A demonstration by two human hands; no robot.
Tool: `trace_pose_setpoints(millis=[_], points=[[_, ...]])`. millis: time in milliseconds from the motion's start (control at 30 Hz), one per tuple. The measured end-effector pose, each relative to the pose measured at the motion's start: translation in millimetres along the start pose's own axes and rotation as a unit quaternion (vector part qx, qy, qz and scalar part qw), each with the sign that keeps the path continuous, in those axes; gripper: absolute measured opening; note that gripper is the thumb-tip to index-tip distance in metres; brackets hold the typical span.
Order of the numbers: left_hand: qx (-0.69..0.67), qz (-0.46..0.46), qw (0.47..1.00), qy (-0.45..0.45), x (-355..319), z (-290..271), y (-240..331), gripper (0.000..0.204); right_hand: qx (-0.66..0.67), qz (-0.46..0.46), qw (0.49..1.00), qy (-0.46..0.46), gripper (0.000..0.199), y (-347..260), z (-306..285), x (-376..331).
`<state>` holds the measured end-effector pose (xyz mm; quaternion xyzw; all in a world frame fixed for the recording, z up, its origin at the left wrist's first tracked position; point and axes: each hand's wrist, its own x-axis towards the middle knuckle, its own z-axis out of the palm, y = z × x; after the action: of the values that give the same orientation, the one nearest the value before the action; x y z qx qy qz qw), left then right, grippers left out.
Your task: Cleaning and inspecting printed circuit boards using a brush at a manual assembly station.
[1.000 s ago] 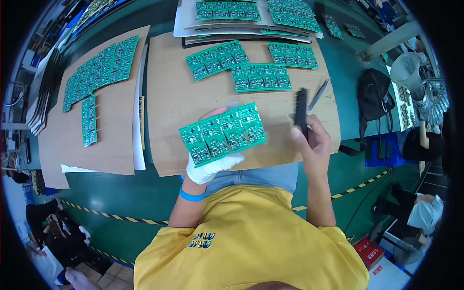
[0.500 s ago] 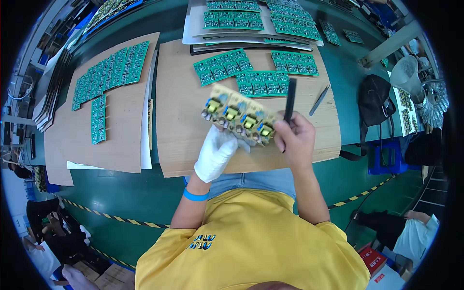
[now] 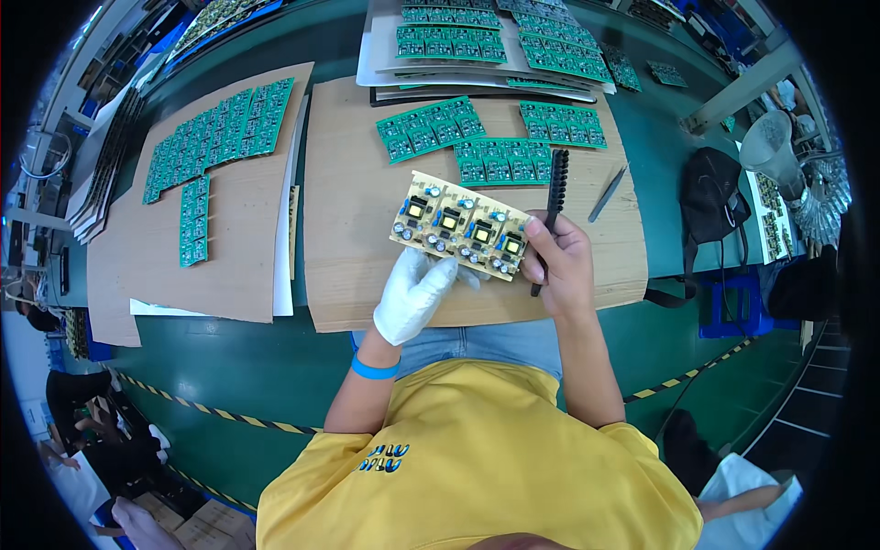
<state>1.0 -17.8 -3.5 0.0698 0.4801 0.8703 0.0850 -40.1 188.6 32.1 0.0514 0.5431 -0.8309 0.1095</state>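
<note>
White-gloved left fingers (image 3: 436,279) touch the circuit board (image 3: 463,225), grip unclear; right fingers (image 3: 543,241) pinch its end plus a black brush (image 3: 556,188).

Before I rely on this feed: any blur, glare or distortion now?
Head view: the held circuit board and black brush look fairly sharp, without strong glare; the striped floor tape bends with the fisheye; the picture's corners are black.
</note>
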Motion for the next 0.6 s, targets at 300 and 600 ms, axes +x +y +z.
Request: trace_pose_setpoints(millis=[300, 600], points=[[-0.255, -0.056, 0.959, -0.108, -6, -8, 17, 0.088, -0.036, -0.034, 0.999, -0.009, 0.020, -5, -5, 1], [-0.170, -0.079, 0.982, 0.037, -11, -37, 43, 0.096, -0.050, -0.007, 0.998, -0.039, 0.021, -1, -2, 15]])
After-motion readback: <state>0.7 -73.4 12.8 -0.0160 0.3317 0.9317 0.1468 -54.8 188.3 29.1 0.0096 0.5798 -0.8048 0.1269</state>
